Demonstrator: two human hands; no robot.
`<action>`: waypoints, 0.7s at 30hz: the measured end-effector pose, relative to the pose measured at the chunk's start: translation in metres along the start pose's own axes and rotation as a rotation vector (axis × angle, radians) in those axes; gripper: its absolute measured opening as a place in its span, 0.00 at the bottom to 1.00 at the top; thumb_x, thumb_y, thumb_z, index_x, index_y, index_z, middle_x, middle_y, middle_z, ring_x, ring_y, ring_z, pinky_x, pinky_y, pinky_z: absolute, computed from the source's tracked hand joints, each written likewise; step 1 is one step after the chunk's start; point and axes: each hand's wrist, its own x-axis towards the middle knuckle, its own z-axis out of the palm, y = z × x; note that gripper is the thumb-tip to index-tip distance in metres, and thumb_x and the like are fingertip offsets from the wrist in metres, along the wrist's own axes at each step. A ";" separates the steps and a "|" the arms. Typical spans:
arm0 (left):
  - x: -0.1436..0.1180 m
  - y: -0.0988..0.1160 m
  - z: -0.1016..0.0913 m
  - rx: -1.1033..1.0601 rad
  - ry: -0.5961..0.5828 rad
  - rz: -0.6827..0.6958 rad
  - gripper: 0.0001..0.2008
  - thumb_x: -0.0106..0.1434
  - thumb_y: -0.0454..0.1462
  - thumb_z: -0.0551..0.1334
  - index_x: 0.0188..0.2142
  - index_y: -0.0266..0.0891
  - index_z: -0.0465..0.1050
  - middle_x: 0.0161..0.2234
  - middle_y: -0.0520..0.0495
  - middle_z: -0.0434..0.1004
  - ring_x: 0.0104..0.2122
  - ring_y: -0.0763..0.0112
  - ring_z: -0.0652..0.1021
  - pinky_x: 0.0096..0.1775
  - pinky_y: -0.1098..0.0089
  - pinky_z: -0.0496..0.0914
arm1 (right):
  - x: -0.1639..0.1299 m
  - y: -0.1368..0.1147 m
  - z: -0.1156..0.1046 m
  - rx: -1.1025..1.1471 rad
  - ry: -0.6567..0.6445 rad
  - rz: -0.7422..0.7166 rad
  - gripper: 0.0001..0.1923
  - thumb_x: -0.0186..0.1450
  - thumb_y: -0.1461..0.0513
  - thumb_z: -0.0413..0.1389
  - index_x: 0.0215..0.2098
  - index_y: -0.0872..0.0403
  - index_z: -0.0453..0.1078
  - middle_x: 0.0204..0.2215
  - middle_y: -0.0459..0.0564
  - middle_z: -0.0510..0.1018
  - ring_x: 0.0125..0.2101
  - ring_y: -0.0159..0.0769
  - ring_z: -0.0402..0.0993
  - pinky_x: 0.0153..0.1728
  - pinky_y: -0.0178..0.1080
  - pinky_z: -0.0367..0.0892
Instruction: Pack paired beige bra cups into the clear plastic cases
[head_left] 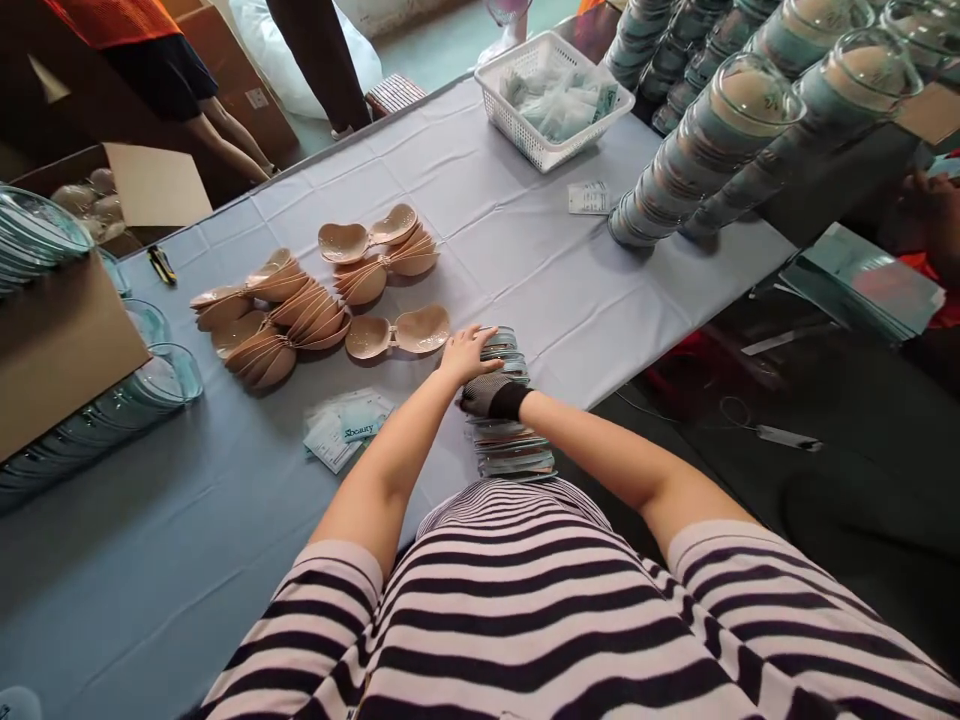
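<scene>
A row of clear plastic packages (516, 462) with greenish rims lies at the table's front edge, close to my body. My left hand (469, 355) is bare and rests at the far end of the row, its fingers stretched out and thumb apart. Just nearer, my right hand (491, 395), in a dark glove, reaches across the packages with its fingers curled over their left side; the fingertips are hidden. Left of my hands lies a beige adhesive bra (397, 332), its cups face up. Nested stacks of such bras (281, 325) sit farther left.
Printed sachets (349, 425) lie left of my forearm. A white basket (551, 150) of small packets stands at the far edge, near tall columns of clear packages (705, 150). A cardboard box (67, 350) and a cutter (161, 265) are left. Other people stand around.
</scene>
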 end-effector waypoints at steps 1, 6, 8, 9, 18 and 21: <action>-0.003 0.000 0.002 -0.003 0.013 -0.016 0.40 0.60 0.55 0.63 0.68 0.52 0.54 0.69 0.42 0.49 0.67 0.49 0.52 0.64 0.50 0.51 | -0.008 0.016 -0.010 0.018 0.003 0.041 0.16 0.70 0.55 0.53 0.47 0.59 0.72 0.45 0.52 0.77 0.47 0.41 0.74 0.50 0.45 0.69; -0.008 0.000 0.006 -0.001 0.024 -0.042 0.45 0.55 0.59 0.65 0.68 0.54 0.53 0.70 0.44 0.46 0.68 0.49 0.49 0.65 0.50 0.48 | -0.064 0.114 -0.019 0.206 -0.140 0.451 0.10 0.67 0.63 0.51 0.43 0.59 0.72 0.26 0.47 0.76 0.25 0.30 0.71 0.31 0.33 0.68; -0.007 0.000 0.004 0.019 0.025 -0.033 0.45 0.54 0.59 0.65 0.67 0.55 0.54 0.68 0.44 0.51 0.67 0.51 0.53 0.65 0.52 0.50 | -0.075 0.138 -0.002 0.335 -0.281 0.500 0.09 0.64 0.66 0.54 0.43 0.58 0.71 0.23 0.44 0.73 0.21 0.27 0.69 0.26 0.31 0.66; -0.005 0.000 0.003 0.030 0.028 -0.025 0.45 0.53 0.60 0.66 0.67 0.55 0.55 0.67 0.44 0.53 0.66 0.52 0.55 0.65 0.53 0.50 | -0.076 0.145 0.007 0.399 -0.340 0.510 0.09 0.62 0.66 0.55 0.41 0.58 0.70 0.22 0.43 0.72 0.21 0.26 0.68 0.25 0.30 0.66; -0.003 -0.003 0.001 0.096 0.026 0.003 0.45 0.53 0.59 0.66 0.67 0.53 0.56 0.64 0.43 0.57 0.64 0.52 0.58 0.64 0.56 0.51 | -0.054 0.159 0.036 0.494 -0.494 0.481 0.08 0.56 0.66 0.57 0.35 0.57 0.70 0.21 0.45 0.74 0.21 0.28 0.68 0.21 0.30 0.62; -0.003 -0.003 0.000 0.105 0.021 0.008 0.45 0.53 0.60 0.66 0.67 0.53 0.56 0.64 0.44 0.57 0.64 0.53 0.58 0.64 0.57 0.51 | -0.059 0.162 0.039 0.497 -0.473 0.471 0.05 0.57 0.65 0.55 0.33 0.56 0.70 0.19 0.44 0.72 0.20 0.28 0.67 0.21 0.31 0.62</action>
